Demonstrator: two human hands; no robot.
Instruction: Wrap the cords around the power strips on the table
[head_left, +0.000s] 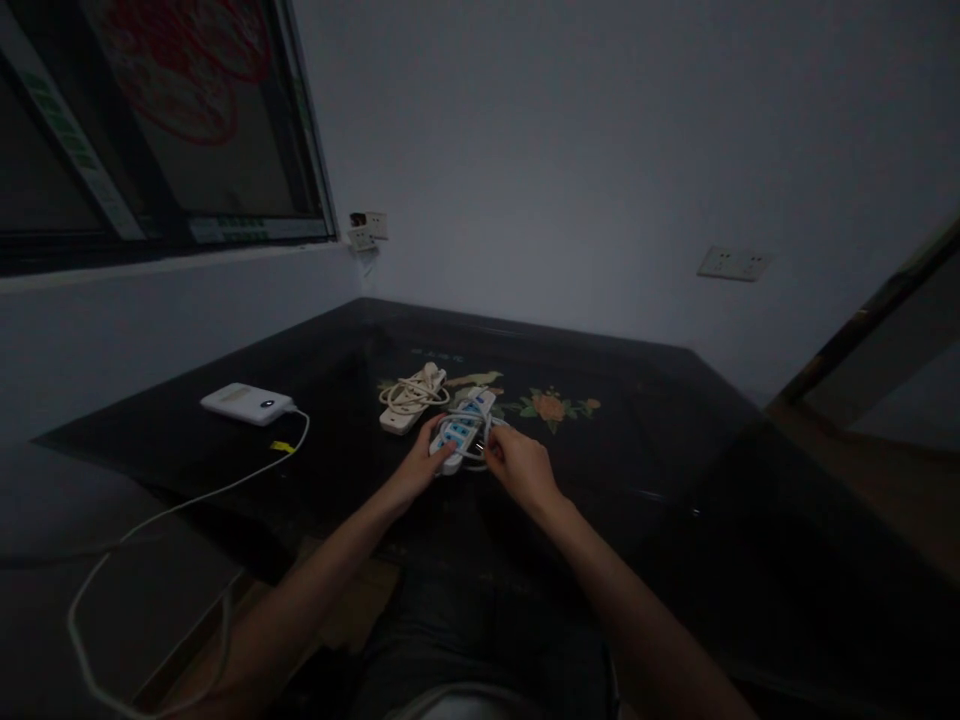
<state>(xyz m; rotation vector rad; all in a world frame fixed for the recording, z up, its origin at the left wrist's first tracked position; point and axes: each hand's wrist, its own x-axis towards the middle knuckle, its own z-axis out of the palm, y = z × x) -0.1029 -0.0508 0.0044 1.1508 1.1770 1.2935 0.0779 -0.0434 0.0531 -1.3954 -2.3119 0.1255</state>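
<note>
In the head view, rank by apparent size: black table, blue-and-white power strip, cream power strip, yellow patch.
1. Black table
2. Blue-and-white power strip and cream power strip: too alike to rank
3. Yellow patch

The dark desk [615,430] looks smooth and glossy, the wall [555,180] at twelve o'clock matt. The power strip [456,434] in the fingers [507,452] is smooth plastic, its plug pins [480,447] shiny metal.

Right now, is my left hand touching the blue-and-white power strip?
Touching. The head view shows the left hand on the blue-and-white power strip, its thumb overlapping the strip's socket side with no gap between.
</note>
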